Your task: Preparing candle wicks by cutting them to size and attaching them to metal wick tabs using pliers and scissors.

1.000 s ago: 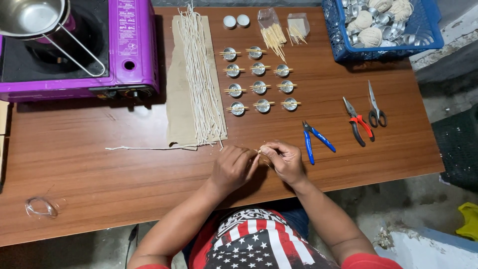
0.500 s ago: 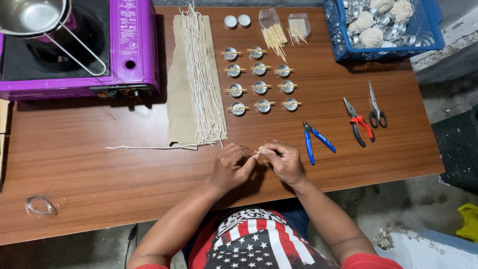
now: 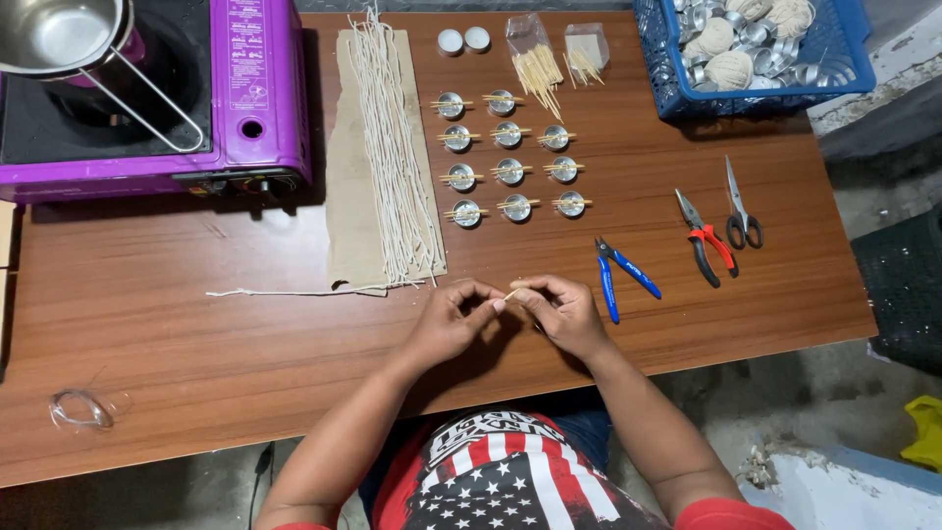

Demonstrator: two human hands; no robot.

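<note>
Your left hand [image 3: 449, 322] and right hand [image 3: 561, 312] meet near the front edge of the wooden table [image 3: 147, 324], fingertips pinched together on a small pale stick [image 3: 512, 292] held between them just above the tabletop. Whether a wick is caught in the pinch too, you cannot tell. Just beyond your hands lie the rows of small metal cups [image 3: 510, 172], each with sticks laid across its rim. The white wicks [image 3: 392, 147] lie on cardboard [image 3: 345, 196] to the left, blue-handled cutters [image 3: 616, 277] just right of your right hand.
</note>
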